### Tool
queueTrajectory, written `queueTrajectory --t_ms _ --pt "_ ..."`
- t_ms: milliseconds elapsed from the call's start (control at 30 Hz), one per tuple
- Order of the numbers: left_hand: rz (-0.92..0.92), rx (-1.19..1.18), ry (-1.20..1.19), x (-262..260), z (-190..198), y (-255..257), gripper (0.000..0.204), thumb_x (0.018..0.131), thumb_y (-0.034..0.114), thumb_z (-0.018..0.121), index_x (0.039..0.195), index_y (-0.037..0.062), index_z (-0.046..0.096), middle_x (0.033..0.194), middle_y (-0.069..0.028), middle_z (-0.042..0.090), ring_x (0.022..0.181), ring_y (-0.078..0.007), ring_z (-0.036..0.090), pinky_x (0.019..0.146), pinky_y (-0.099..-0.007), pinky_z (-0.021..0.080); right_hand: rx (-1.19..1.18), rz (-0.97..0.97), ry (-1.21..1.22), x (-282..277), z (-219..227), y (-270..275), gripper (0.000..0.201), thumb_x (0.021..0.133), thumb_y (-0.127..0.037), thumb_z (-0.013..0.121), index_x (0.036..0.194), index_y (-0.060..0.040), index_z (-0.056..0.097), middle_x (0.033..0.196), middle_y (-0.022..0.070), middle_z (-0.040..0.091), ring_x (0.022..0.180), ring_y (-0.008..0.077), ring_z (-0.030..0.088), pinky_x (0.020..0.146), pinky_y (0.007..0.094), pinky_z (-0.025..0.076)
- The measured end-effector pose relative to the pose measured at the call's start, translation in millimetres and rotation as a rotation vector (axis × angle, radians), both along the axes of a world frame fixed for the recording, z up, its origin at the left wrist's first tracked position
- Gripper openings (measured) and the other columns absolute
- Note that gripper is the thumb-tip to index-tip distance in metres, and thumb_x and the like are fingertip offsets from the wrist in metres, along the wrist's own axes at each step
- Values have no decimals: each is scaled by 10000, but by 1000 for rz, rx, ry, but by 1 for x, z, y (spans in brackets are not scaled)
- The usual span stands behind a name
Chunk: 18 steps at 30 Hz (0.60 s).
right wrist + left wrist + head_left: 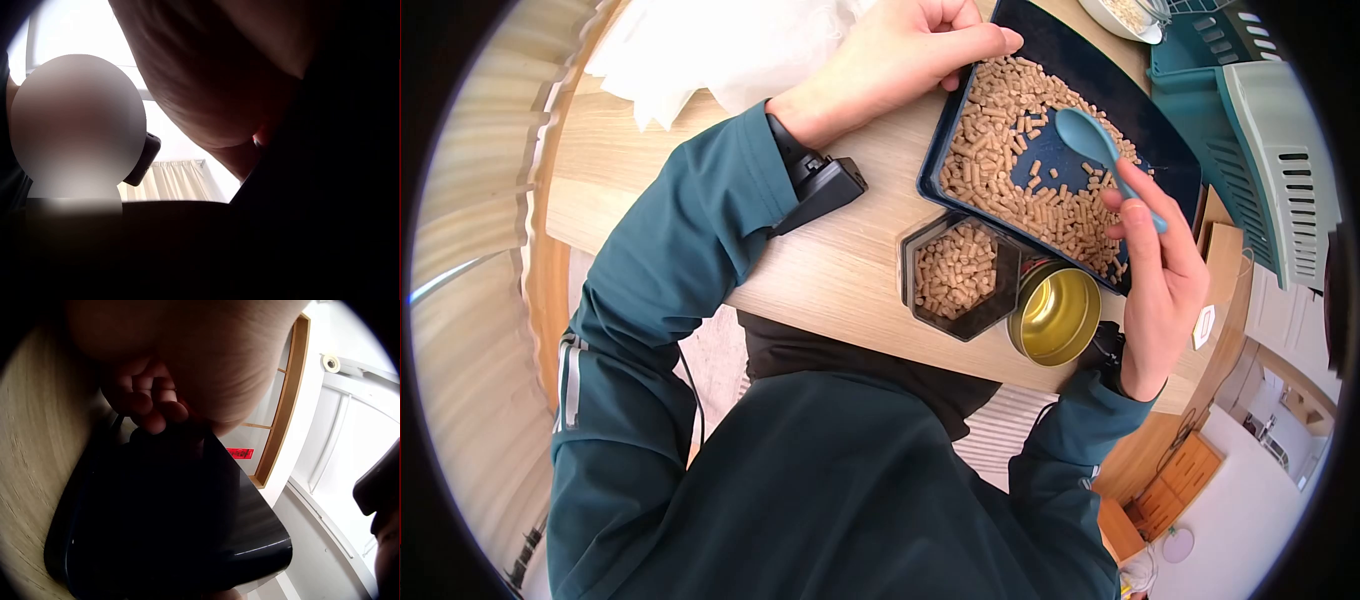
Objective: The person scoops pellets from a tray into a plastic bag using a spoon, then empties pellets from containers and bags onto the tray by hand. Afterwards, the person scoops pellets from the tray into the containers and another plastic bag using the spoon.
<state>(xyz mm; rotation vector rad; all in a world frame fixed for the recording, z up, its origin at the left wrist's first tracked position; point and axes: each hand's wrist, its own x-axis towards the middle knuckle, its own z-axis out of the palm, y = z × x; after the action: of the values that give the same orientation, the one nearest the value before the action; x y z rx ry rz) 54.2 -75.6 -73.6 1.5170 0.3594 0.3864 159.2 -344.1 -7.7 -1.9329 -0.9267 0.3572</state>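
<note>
A dark blue tray (1090,45) lies on the table, with light brown pellets (990,130) spread over its base. At its far left rim my left hand (905,60) grips the edge, thumb on top. The left wrist view shows curled fingers (150,403) against the tray wall (169,512). Between thumb and fingers, my right hand (1160,270) holds a blue spoon (1090,140) by its handle, bowl over the pellets. The right wrist view is mostly dark, with the spoon hidden. Nearer my body, a clear hexagonal container (910,285) holds more pellets.
A round tin (1055,315) with a gold inside stands right beside the hexagonal container, near the table's front edge. White sheeting (710,50) lies at the back left. Teal and grey baskets (1270,170) rise on the right, and a white bowl (1125,18) sits behind the tray.
</note>
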Motion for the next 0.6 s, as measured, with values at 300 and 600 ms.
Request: queueTrajectory --t_ms 300,600 --pt "4 7 0 -1 1 1 334 1019 316 723 804 85 616 708 48 585 628 -33 484 578 -204 388 -39 278 132 5 11 -10 309 1030 -71 653 1310 52 699 1087 136 738 1004 170 686 900 276 515" --pt "1 15 -2 -1 1 0 336 1021 317 719 800 88 614 710 48 584 635 -32 487 582 -205 392 44 150 299 15 6 -20 420 1105 -264 544 1271 94 688 993 142 746 929 184 698 895 317 527"
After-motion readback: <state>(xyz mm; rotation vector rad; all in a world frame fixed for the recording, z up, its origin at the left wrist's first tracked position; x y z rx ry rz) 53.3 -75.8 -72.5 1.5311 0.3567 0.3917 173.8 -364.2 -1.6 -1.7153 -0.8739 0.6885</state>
